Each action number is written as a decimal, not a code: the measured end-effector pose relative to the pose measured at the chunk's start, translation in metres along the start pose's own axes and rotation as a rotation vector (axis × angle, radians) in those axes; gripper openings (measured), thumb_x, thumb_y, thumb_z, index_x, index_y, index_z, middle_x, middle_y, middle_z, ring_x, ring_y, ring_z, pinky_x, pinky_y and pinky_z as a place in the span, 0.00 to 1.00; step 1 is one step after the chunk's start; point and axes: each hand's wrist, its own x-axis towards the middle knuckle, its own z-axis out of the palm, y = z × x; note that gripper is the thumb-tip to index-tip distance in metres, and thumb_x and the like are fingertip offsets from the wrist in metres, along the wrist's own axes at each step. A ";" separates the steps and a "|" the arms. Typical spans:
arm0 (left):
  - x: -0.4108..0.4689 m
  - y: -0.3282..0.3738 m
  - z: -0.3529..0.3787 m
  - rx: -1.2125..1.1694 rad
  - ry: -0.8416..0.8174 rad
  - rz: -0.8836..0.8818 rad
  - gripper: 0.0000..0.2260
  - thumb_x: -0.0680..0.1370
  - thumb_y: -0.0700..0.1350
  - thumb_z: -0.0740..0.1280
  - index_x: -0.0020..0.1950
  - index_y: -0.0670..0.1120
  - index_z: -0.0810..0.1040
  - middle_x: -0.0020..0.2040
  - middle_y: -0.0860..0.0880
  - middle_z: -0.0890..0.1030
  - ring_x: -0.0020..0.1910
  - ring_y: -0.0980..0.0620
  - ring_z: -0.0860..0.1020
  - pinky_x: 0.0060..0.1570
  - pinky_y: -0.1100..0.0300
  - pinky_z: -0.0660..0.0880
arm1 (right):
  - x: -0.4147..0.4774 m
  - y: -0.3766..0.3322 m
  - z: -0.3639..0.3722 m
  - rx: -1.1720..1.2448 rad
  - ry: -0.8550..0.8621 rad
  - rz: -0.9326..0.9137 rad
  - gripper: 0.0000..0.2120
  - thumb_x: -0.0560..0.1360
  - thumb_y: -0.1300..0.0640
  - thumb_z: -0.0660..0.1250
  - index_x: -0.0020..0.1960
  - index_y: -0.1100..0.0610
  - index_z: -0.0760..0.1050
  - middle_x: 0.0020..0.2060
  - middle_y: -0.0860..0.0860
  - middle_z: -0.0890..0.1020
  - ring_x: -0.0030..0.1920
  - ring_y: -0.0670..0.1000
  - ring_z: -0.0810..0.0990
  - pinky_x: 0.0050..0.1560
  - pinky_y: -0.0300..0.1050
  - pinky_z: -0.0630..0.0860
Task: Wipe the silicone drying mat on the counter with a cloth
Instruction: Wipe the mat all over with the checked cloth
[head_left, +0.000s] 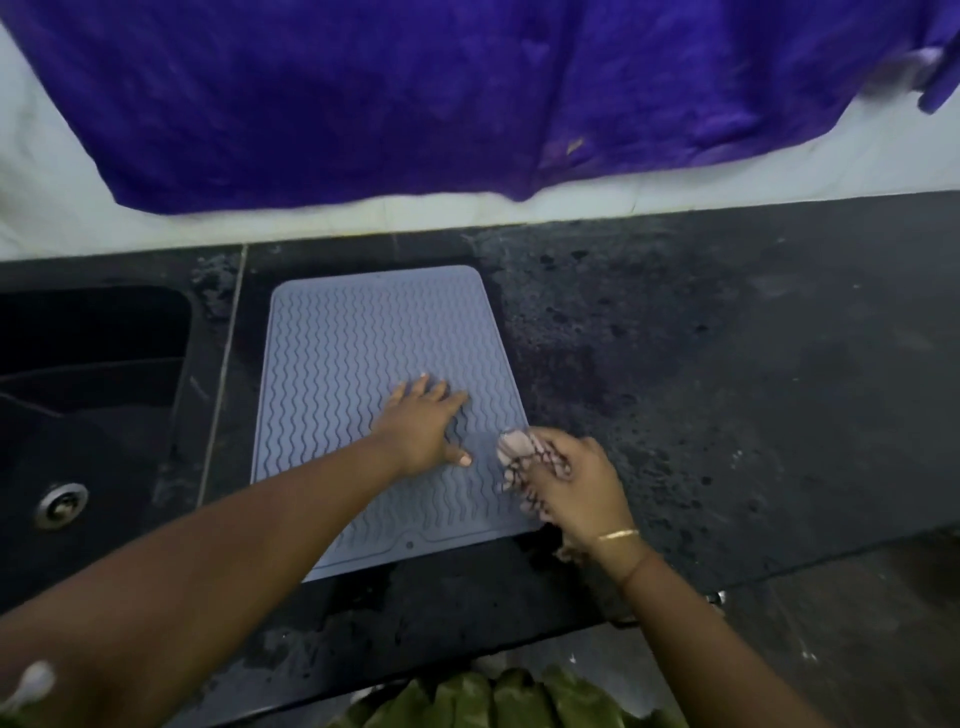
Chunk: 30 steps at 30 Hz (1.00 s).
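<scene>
A grey-blue silicone drying mat (358, 353) with wavy ridges lies flat on the dark counter (727, 389). My left hand (423, 426) rests palm down on the mat's right half, fingers spread, holding nothing. My right hand (576, 483) is at the mat's right edge, closed around a bunched pale patterned cloth (514, 449). The cloth touches the mat near its lower right corner. Part of the cloth is hidden inside my fist.
A black sink (88, 374) with a metal drain (61, 505) sits left of the mat. A large purple cloth (415, 93) hangs over the white wall behind the counter. The counter right of the mat looks wet and spotted. Green fabric (509, 701) shows at the bottom edge.
</scene>
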 end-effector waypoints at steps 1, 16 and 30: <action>-0.005 0.003 0.001 -0.041 0.033 0.016 0.37 0.76 0.59 0.65 0.78 0.50 0.52 0.79 0.46 0.50 0.78 0.46 0.46 0.74 0.51 0.43 | 0.006 -0.007 -0.002 0.115 0.020 0.014 0.15 0.71 0.53 0.68 0.58 0.45 0.78 0.50 0.52 0.82 0.48 0.50 0.81 0.55 0.51 0.79; -0.036 0.049 -0.033 -1.556 0.110 0.002 0.13 0.75 0.42 0.70 0.59 0.44 0.79 0.54 0.43 0.84 0.56 0.45 0.81 0.59 0.49 0.76 | 0.027 -0.058 -0.030 0.640 -0.181 -0.003 0.29 0.71 0.70 0.70 0.68 0.54 0.67 0.50 0.54 0.81 0.49 0.51 0.80 0.51 0.45 0.79; 0.001 0.099 -0.039 -1.515 0.006 -0.053 0.19 0.76 0.46 0.70 0.65 0.44 0.72 0.59 0.45 0.81 0.58 0.49 0.79 0.63 0.52 0.73 | 0.083 -0.027 -0.084 0.359 0.191 0.077 0.12 0.74 0.71 0.61 0.54 0.65 0.79 0.47 0.60 0.83 0.45 0.53 0.80 0.47 0.42 0.78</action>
